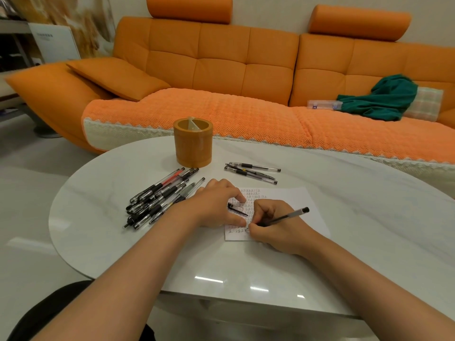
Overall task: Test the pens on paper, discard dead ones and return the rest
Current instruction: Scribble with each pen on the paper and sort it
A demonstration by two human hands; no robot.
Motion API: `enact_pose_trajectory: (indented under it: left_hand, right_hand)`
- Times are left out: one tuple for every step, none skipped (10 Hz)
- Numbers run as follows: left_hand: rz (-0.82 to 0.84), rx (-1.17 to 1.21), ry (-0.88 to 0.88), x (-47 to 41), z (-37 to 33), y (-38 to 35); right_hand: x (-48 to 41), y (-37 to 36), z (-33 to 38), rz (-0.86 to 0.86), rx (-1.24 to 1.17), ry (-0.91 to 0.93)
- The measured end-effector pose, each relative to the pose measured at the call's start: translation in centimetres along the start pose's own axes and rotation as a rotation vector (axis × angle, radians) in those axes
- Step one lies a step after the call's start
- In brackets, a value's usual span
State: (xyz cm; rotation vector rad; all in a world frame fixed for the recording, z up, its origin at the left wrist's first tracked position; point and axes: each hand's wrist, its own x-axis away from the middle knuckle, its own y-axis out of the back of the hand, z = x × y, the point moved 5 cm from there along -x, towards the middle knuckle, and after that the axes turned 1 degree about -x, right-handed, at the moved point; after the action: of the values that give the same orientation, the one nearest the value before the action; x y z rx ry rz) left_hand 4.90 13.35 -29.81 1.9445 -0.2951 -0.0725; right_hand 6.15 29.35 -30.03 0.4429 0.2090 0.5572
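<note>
1. A slim grey plastic pen with a black end point(288, 216) is held in the right hand point(278, 230). The fingers are curled tightly round its lower barrel, and its tip is set on the white sheet of paper point(298, 205), which lies toward the near edge of the white oval table point(110, 173).
2. The left hand point(216, 205) is laid on the left part of the paper. Its fingers are stretched out and press the paper flat; nothing is gripped.
3. A small black piece point(237, 209), which seems to be a pen cap, is seen on the paper between the hands.
4. A pile of black-grip pens point(160, 195) lies toward the left edge of the table. Three more pens point(251, 171) lie beyond the paper, and an orange cylindrical pen holder point(193, 143) stands near the far edge.
5. The pen is judged to be light, stiff and smooth, so it is best taken low on the barrel, close to the tip. The paper is thin and slides easily, so it must be held down.
</note>
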Motion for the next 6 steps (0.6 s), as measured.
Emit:
enact_pose_trajectory:
  left_hand:
    - [0.003,0.000,0.000,-0.02,-0.03,-0.01]
    - [0.005,0.005,0.004,-0.01,-0.05,-0.03]
    - [0.004,0.010,0.007,-0.07,0.03,-0.04]
    - [0.006,0.009,0.006,-0.02,-0.02,-0.06]
    - [0.010,0.011,0.008,0.11,-0.09,-0.04]
    - [0.004,0.016,0.014,0.22,-0.07,0.07]
  right_hand:
    - [-0.03,-0.11,-0.12,0.023,-0.001,-0.014]
    - [0.01,-0.17,-0.21,0.037,-0.016,-0.027]
    - [0.04,-0.23,-0.16,0.031,-0.020,-0.020]
    - [-0.01,-0.22,-0.11,0.033,0.002,-0.002]
    - [0.03,-0.23,-0.15,0.035,0.016,0.012]
    - [-0.04,-0.05,-0.15,0.013,-0.016,0.013]
